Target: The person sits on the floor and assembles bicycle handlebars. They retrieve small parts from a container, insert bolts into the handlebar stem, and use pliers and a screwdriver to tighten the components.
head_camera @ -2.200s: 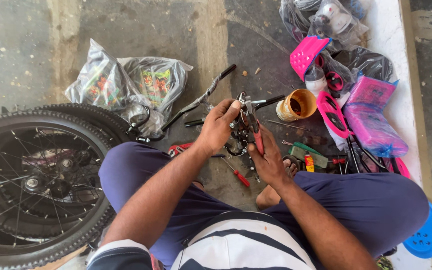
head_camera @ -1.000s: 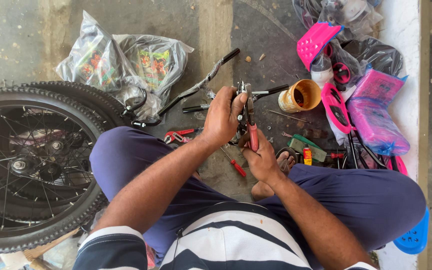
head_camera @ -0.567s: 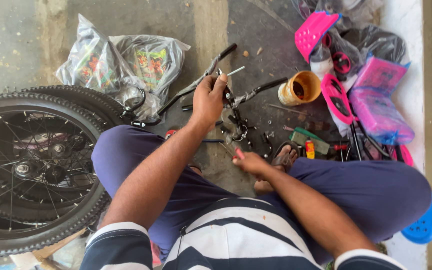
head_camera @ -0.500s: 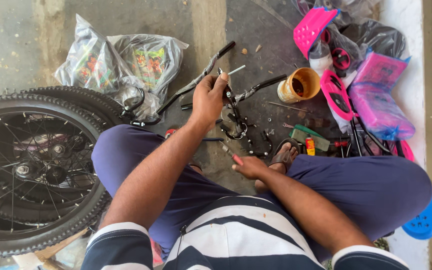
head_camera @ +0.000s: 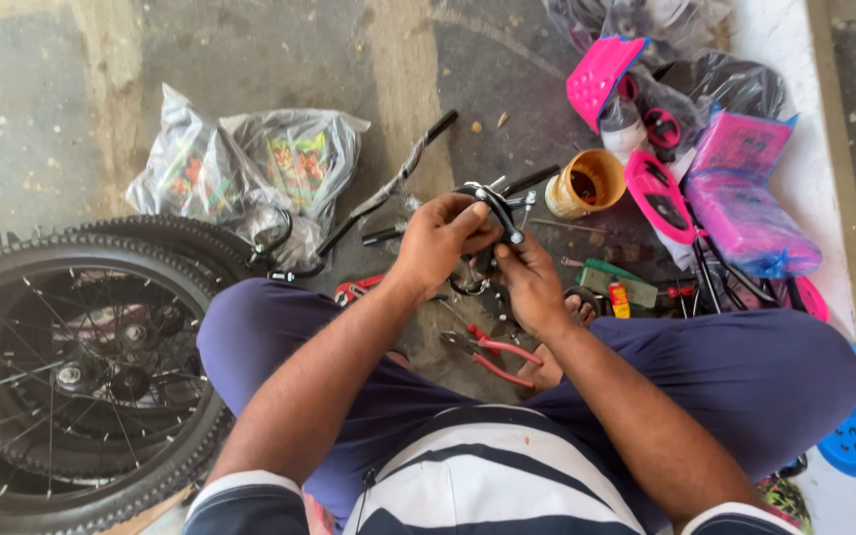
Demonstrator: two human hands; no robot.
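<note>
Both hands, left hand (head_camera: 438,238) and right hand (head_camera: 529,282), close their fingers on a black brake part (head_camera: 495,206) above the floor; nearby, a yellow tub (head_camera: 588,183) holds dark grease

brake part (head_camera: 495,210): small, black and silver metal | held up above the floor, tilted | gripped between both hands, over the crossed legs

Concrete floor (head_camera: 71,89) carries wheel (head_camera: 71,376), plastic bags (head_camera: 250,168), red pliers (head_camera: 492,352).
</note>
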